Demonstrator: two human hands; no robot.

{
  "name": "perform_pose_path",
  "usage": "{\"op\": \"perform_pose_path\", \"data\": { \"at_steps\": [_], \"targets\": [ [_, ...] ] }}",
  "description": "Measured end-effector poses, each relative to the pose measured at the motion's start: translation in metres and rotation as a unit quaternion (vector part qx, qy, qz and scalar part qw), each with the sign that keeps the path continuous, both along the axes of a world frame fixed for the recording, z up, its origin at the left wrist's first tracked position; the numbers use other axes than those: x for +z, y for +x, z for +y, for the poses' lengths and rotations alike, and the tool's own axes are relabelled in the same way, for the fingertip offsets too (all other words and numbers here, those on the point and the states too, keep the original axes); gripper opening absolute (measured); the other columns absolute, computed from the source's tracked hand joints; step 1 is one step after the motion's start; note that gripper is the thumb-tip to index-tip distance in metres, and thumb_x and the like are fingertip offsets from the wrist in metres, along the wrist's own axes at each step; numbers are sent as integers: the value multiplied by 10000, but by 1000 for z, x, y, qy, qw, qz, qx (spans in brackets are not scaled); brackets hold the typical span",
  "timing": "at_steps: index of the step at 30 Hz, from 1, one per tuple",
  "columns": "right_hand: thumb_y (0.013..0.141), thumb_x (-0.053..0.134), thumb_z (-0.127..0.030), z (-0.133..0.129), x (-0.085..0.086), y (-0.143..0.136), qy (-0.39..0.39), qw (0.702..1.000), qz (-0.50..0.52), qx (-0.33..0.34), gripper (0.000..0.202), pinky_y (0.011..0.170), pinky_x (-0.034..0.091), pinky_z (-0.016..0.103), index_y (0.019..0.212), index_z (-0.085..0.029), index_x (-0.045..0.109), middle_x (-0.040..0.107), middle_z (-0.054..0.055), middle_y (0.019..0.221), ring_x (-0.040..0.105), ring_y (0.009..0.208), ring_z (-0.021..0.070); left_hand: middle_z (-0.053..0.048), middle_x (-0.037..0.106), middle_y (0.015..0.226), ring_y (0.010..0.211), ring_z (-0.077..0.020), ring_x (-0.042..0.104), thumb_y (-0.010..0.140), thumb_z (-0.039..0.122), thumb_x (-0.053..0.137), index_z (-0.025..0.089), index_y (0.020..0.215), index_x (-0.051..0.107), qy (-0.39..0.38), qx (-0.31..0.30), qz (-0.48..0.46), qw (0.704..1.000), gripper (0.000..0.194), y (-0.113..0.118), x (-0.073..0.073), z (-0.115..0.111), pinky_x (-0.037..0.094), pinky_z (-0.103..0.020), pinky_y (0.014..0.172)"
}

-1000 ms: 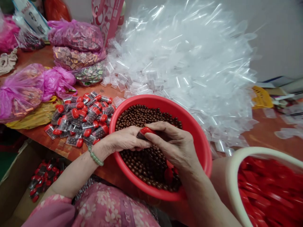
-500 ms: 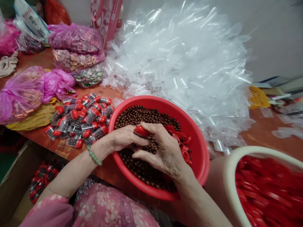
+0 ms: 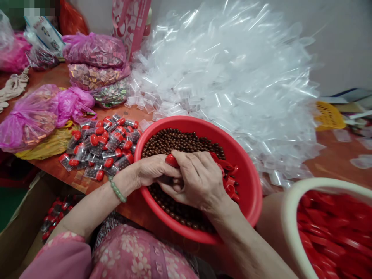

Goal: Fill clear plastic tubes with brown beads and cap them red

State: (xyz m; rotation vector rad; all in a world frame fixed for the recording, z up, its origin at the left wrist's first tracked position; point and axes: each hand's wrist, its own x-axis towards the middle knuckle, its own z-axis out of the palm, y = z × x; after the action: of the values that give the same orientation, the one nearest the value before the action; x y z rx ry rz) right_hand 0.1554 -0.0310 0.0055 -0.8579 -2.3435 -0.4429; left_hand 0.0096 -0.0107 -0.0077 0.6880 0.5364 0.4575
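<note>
My left hand (image 3: 155,170), a green bead bracelet at its wrist, is closed round a small container whose red cap (image 3: 172,160) shows between the fingers; its body is mostly hidden. My right hand (image 3: 199,180) closes over the same container from the right, its fingers curled against the cap. Both hands are over a red basin (image 3: 244,182) holding many shiny brown beads (image 3: 174,141). Loose red caps (image 3: 229,182) lie at the basin's right side, partly behind my right hand.
Left of the basin is a pile of clear, bead-filled containers with red caps (image 3: 101,145). Behind rises a large heap of clear plastic containers (image 3: 226,69). A cream bucket (image 3: 290,217) of red caps stands right. Pink bags (image 3: 94,50) lie back left; a cardboard box (image 3: 21,217) sits below.
My right hand has closed in on the container; its thumb and fingers, spread apart before, are now curled against it. My left hand keeps its hold. The view has shifted slightly.
</note>
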Motion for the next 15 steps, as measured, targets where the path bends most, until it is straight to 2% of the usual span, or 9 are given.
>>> {"op": "perform_pose_path", "data": {
  "at_steps": [5, 8, 11, 13, 15],
  "targets": [
    [785, 608, -390, 2, -1, 4, -15, 1000, 17, 5, 462, 692, 462, 361, 1128, -89, 533, 677, 119, 830, 573, 728, 235, -32, 652, 611, 573, -107, 616, 555, 321, 844, 85, 667, 649, -2, 45, -40, 998, 326, -5, -1, -5, 484, -218, 607],
    [798, 588, -385, 2, -3, 7, -14, 1000, 10, 6, 474, 710, 458, 367, 1157, -80, 529, 680, 134, 869, 578, 763, 246, -56, 667, 638, 569, -136, 634, 668, 484, 754, 94, 726, 644, -23, 71, -38, 996, 409, -3, 4, -8, 513, -252, 605],
    [812, 568, -411, 2, -6, 9, -8, 1000, -18, 3, 507, 706, 444, 373, 1161, -45, 535, 672, 153, 863, 560, 763, 255, -13, 577, 513, 424, -116, 545, 831, 580, 542, 137, 664, 566, -62, 157, 31, 985, 473, 11, 10, -13, 466, -244, 465],
    [819, 552, -424, 2, -6, 9, 7, 999, -37, 1, 510, 687, 431, 368, 1142, -29, 549, 660, 141, 804, 541, 720, 246, 17, 495, 443, 344, -91, 456, 892, 531, 463, 162, 607, 498, -71, 230, 102, 965, 468, 22, 13, -16, 389, -216, 382],
    [823, 543, -436, 1, -5, 9, 39, 998, -43, 4, 495, 657, 418, 359, 1105, -30, 566, 650, 127, 752, 524, 670, 233, 18, 465, 411, 325, -92, 432, 919, 470, 412, 179, 574, 466, -54, 261, 169, 949, 455, 30, 15, -19, 351, -211, 354]
  ]
}}
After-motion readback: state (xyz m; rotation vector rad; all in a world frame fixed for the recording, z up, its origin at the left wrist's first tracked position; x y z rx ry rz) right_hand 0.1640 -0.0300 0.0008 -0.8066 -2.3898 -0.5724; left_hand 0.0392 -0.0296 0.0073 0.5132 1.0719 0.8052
